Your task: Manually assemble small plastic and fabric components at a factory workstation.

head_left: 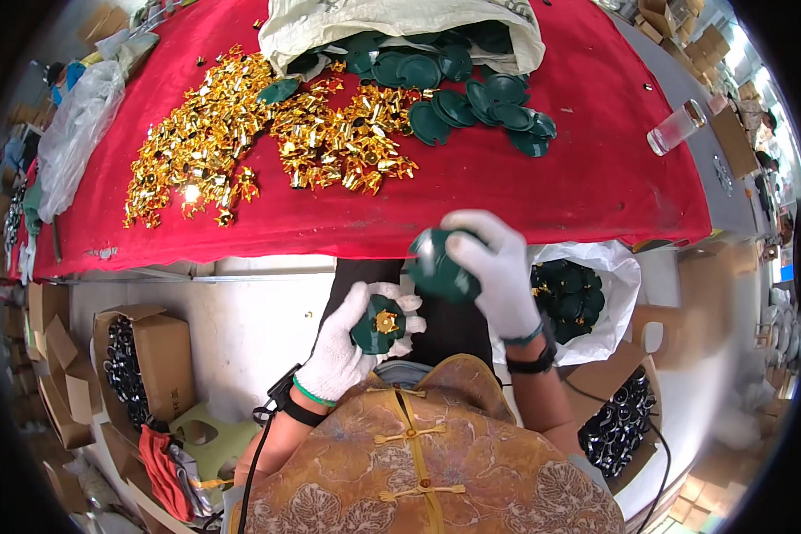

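Note:
In white gloves, both my hands are over my lap, just in front of the red-covered table. My left hand (331, 358) is closed around a dark green plastic disc (365, 338), and a small gold pronged piece (386, 321) sits on the disc's middle. Slightly higher and to the right, my right hand (498, 267) grips another dark green disc (436, 276), a little blurred; whether it is one disc or a stack I cannot tell. On the table lie a heap of gold pieces (200, 129) and loose green discs (512, 114), some spilling from a whitish sack (329, 25).
Right of my lap, an open white plastic bag (621, 280) holds green discs with gold bits. Cardboard boxes with shiny black parts stand low at left (171, 365) and right (636, 356). A clear glass (672, 132) is at the table's right. A cable runs along my left forearm.

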### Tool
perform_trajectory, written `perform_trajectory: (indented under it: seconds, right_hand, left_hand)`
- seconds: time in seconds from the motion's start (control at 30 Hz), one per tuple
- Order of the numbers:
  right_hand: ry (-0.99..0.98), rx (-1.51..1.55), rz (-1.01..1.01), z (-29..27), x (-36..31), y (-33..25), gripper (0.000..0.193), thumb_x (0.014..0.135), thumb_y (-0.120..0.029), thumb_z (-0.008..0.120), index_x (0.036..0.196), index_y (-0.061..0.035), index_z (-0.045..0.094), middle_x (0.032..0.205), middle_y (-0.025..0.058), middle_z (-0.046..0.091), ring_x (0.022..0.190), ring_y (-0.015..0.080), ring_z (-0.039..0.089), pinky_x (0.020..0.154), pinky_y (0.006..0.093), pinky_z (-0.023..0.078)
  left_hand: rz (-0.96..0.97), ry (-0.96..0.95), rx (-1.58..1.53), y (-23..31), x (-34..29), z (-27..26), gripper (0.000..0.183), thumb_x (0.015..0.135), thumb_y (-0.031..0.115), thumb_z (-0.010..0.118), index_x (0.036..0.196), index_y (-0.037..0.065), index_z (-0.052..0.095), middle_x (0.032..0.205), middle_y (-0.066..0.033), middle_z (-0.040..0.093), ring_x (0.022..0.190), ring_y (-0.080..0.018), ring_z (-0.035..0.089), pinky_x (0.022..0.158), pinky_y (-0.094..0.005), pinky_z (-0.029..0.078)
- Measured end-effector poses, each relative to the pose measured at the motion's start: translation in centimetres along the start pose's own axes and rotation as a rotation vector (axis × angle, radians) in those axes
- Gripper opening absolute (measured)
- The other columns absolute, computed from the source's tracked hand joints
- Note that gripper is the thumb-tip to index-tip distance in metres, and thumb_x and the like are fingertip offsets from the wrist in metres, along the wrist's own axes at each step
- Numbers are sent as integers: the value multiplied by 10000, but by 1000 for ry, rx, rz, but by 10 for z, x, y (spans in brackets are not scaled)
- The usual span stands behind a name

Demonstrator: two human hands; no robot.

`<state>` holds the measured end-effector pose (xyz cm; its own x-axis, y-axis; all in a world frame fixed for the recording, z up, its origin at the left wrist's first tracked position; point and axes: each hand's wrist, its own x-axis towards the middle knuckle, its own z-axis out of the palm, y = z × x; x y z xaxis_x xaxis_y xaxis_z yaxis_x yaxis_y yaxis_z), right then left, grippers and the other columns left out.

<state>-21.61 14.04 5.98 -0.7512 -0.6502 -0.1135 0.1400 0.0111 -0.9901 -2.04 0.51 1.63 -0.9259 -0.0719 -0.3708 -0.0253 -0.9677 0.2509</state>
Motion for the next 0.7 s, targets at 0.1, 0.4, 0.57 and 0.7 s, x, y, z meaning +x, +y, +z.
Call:
perform_trajectory:
  seconds: [0.1,0.4,0.57,0.7]
  right_hand:
    - [102,-231,-182,-6,45,-12,298,930,-181,765,1151,16,735,1036,75,754,958,119,692,863,294,551]
    - [447,-1265,-868,-24,111,10,406,927,-241,753,1280,-59,669,1254,155,674,1154,368,637,982,487,507]
    - [-153,-907,-924,-3,24,-8,478,777,-152,809,1219,-43,665,1203,166,689,1131,398,642,999,489,511]
    - [-660,-949,-777,16,-24,20,460,856,-247,765,1258,-76,618,1130,115,664,980,308,664,830,433,545]
  left_hand:
    - [-46,0,-108,0,-1,-4,583,1097,596,483,1262,70,672,1246,-208,625,1164,-391,660,796,-422,618]
    - [-43,93,-137,-8,-2,-7,538,1083,576,545,1229,76,680,1222,-207,637,1123,-378,662,818,-428,602]
    - [-45,111,-123,-8,-4,-8,522,1090,567,539,1237,81,663,1183,-199,672,1061,-367,692,765,-399,598]
    - [-80,94,22,-7,-3,-4,530,1108,583,482,1258,98,634,1138,-133,695,982,-303,710,640,-341,565]
